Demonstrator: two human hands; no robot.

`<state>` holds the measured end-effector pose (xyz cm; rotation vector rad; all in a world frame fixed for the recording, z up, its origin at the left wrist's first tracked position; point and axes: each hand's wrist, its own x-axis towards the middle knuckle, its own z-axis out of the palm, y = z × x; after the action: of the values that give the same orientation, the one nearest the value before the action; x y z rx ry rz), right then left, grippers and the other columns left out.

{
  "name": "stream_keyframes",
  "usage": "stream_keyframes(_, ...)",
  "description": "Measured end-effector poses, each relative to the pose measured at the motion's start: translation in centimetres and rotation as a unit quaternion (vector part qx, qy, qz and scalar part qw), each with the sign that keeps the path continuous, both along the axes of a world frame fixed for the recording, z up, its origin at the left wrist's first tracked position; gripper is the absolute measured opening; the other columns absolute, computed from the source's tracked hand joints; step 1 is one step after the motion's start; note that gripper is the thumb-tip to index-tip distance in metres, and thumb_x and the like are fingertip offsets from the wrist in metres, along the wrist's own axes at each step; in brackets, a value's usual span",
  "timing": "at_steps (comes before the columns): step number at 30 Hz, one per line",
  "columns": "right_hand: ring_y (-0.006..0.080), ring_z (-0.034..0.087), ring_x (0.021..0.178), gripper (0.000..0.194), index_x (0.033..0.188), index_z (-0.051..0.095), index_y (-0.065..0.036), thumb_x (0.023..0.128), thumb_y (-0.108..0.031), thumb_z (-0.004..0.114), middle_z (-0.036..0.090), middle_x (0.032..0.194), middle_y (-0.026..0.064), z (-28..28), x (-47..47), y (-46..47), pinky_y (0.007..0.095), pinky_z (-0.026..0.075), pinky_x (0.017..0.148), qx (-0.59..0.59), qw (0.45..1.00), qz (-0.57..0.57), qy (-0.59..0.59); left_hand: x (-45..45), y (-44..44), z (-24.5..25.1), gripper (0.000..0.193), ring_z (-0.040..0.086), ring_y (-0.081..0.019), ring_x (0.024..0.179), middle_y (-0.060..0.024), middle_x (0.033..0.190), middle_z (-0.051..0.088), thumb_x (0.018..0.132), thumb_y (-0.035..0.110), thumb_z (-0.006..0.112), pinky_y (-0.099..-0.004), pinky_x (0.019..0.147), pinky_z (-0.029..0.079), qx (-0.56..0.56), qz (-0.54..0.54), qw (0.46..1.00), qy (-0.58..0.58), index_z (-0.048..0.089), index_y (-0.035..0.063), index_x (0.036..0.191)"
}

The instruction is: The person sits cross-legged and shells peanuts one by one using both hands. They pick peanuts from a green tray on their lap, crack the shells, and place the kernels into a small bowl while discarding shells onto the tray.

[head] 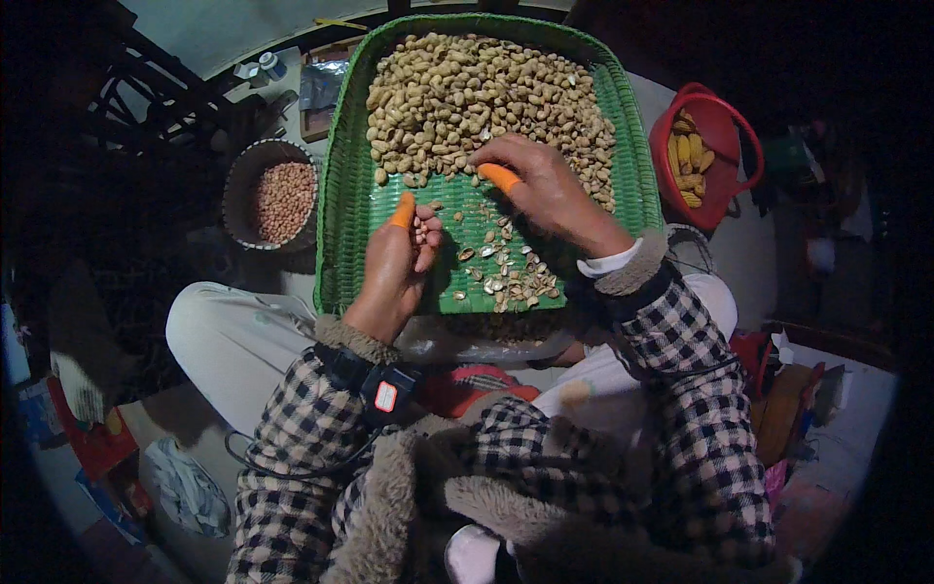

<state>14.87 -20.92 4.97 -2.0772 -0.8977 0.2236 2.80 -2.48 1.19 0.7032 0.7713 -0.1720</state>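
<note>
A green woven tray lies before me, with a heap of unshelled peanuts over its far part. My left hand is curled, palm up, around several shelled peanuts above the tray's left side. An orange cover sits on its thumb. At the near edge of the heap, my right hand reaches down with bent fingers, its thumb also in an orange cover; whether it pinches a peanut is hidden. Broken peanut shells lie scattered on the near right part of the tray.
To the left stands a round basket holding shelled peanuts. A red basket with corn cobs is at the right. Beyond the left basket are a small white bottle and a wooden box. My legs flank the tray's near edge.
</note>
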Motion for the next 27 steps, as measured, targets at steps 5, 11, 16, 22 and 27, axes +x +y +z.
stream_keyframes(5, 0.0384, 0.066, 0.096, 0.016, 0.106, 0.070, -0.001, 0.090, -0.003, 0.069, 0.068, 0.100, 0.0182, -0.5, 0.3, -4.1, 0.0448, 0.053, 0.084, -0.072, 0.997, -0.027, -0.025, 0.0, 0.2, -0.3, 0.038, 0.049, -0.0102, 0.058, -0.0054, 0.078, 0.058, 0.109, 0.038, 0.052, -0.0208, 0.038, 0.030, -0.046, 0.030, 0.998, -0.005, 0.056, 0.0033, 0.095)
stream_keyframes(11, 0.0345, 0.065, 0.098, 0.019, 0.107, 0.069, -0.002, 0.089, 0.000, 0.069, 0.065, 0.102, 0.0157, -2.1, -3.7, -5.5, 0.0413, 0.052, 0.083, -0.087, 0.995, 0.045, -0.032, 0.4, -0.8, 0.5, 0.037, 0.052, -0.0095, 0.059, -0.0050, 0.077, 0.058, 0.109, 0.037, 0.052, -0.0203, 0.039, 0.030, -0.048, 0.007, 0.999, -0.004, 0.057, 0.0047, 0.093)
stream_keyframes(16, 0.0382, 0.068, 0.089, 0.020, 0.106, 0.070, -0.002, 0.087, 0.002, 0.068, 0.067, 0.099, 0.0166, -1.4, -2.2, -7.8, 0.0458, 0.054, 0.078, -0.041, 0.997, -0.040, -0.058, 0.8, -1.9, 0.3, 0.038, 0.051, -0.0098, 0.058, -0.0048, 0.076, 0.057, 0.109, 0.038, 0.051, -0.0210, 0.039, 0.030, -0.055, -0.012, 0.998, -0.006, 0.056, 0.0056, 0.090)
stream_keyframes(22, 0.0393, 0.066, 0.093, 0.017, 0.102, 0.069, -0.002, 0.085, -0.002, 0.071, 0.066, 0.097, 0.0180, -1.2, -1.5, -10.0, 0.0468, 0.053, 0.080, -0.141, 0.986, -0.071, -0.061, 1.3, -2.9, 0.2, 0.039, 0.051, -0.0109, 0.058, -0.0050, 0.076, 0.057, 0.109, 0.039, 0.051, -0.0229, 0.040, 0.031, -0.073, -0.023, 0.997, -0.007, 0.055, 0.0060, 0.088)
stream_keyframes(27, 0.0395, 0.065, 0.090, 0.016, 0.096, 0.065, -0.003, 0.083, -0.005, 0.073, 0.062, 0.093, 0.0168, -2.2, -3.1, -9.5, 0.0471, 0.052, 0.078, -0.144, 0.989, -0.031, 0.004, 1.6, -3.8, 0.5, 0.035, 0.047, -0.0078, 0.058, -0.0027, 0.079, 0.054, 0.109, 0.040, 0.052, -0.0202, 0.040, 0.030, -0.023, -0.058, 0.998, 0.017, 0.050, 0.0103, 0.090)
